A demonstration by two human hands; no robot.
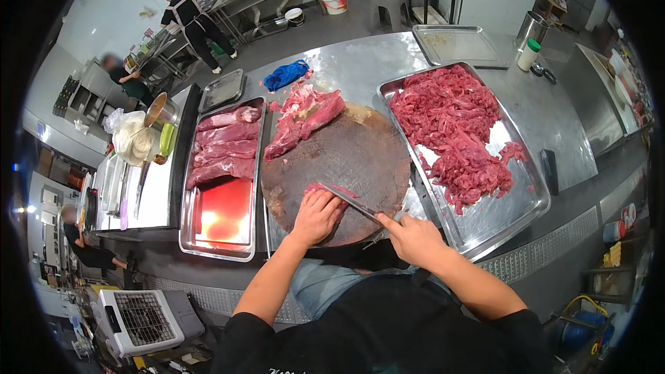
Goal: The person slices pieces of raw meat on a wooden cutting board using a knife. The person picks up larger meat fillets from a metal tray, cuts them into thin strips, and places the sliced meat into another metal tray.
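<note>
On a round wooden chopping block (358, 150) lies a small piece of raw red meat (314, 187). My left hand (316, 216) presses it down with the fingers over it, so most of the piece is hidden. My right hand (415, 239) grips the handle of a kitchen knife (353, 201), whose blade lies slantwise over the meat beside my left fingertips. A larger cut of raw meat (323, 114) with pale trimmings (298, 97) rests at the block's far left edge. Cut strips of meat (447, 114) are heaped in a large metal tray (535, 195) on the right.
Left of the block, a metal tray (183, 239) holds several whole meat pieces (226, 148) and red liquid. A blue cloth (286, 75) lies beyond the block. At the back right are a flat tray (460, 47) and a green-capped bottle (529, 55). Other people stand farther off.
</note>
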